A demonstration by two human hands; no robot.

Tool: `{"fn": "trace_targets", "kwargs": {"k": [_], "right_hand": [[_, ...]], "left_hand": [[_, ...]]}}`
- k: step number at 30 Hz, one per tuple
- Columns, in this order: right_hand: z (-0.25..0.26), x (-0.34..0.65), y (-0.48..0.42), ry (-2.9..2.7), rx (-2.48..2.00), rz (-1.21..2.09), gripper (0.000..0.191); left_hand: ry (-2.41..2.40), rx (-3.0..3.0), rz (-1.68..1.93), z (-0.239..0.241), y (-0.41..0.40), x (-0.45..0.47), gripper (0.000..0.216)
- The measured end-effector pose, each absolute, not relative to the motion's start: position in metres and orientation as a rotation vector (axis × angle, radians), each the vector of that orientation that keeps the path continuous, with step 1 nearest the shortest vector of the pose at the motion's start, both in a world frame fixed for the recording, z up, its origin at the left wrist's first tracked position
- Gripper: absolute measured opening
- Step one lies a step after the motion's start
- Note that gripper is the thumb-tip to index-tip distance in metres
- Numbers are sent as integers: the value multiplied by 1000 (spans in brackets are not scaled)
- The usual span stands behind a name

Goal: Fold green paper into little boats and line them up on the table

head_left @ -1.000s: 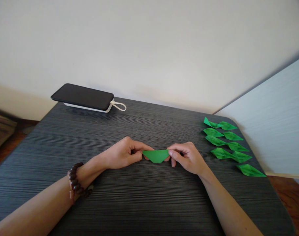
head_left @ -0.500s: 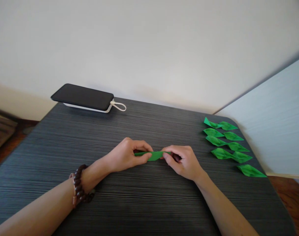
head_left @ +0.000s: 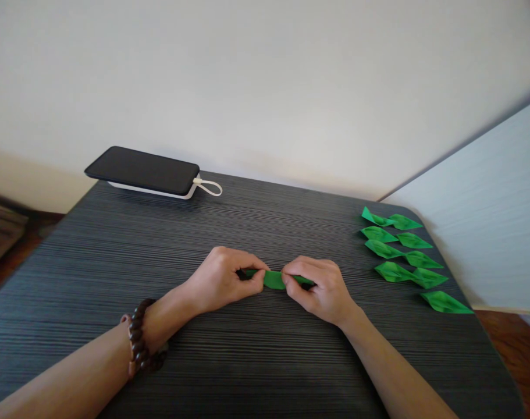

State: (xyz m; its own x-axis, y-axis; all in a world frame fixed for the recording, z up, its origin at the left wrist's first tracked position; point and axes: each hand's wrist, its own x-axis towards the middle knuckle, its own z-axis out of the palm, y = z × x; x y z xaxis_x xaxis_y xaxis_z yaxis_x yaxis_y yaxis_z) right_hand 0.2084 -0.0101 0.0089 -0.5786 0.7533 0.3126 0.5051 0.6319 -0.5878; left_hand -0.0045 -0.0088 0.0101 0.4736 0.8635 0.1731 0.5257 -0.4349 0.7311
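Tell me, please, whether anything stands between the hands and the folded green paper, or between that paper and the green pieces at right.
Nothing visible separates the left hand or right hand from the folded green paper: both pinch it directly. Toward the green paper pieces, only the right hand lies between.

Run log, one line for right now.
left hand: pinching green paper | right hand: pinching same paper | folded green pieces: table's right side

green paper (head_left: 274,280) | folded, narrow | lengthwise left to right | pinched either side of middle
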Motion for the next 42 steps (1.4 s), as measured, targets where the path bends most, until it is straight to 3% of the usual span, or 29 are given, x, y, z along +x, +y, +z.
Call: {"fn": "trace_targets", "kwargs": {"k": [18,24,29,33,42], "right_hand": [[16,233,1,-2195,-1003,835,12],[12,231,-1,-2111,-1152,965,17],[11,223,-4,-2048,-1189,1141,22],[9,227,-2,-1913,-1118,1272,29],[9,227,1,-1972,-1193,1115,26]], "left_hand": [[1055,2247,683,9,-1,-15,20],[999,2181,740,7,-1,-13,36],[834,2241,794,5,1,-14,20],[1025,2196,849,6,0,-14,18],[1216,2039,729,15,-1,-10,21]]}}
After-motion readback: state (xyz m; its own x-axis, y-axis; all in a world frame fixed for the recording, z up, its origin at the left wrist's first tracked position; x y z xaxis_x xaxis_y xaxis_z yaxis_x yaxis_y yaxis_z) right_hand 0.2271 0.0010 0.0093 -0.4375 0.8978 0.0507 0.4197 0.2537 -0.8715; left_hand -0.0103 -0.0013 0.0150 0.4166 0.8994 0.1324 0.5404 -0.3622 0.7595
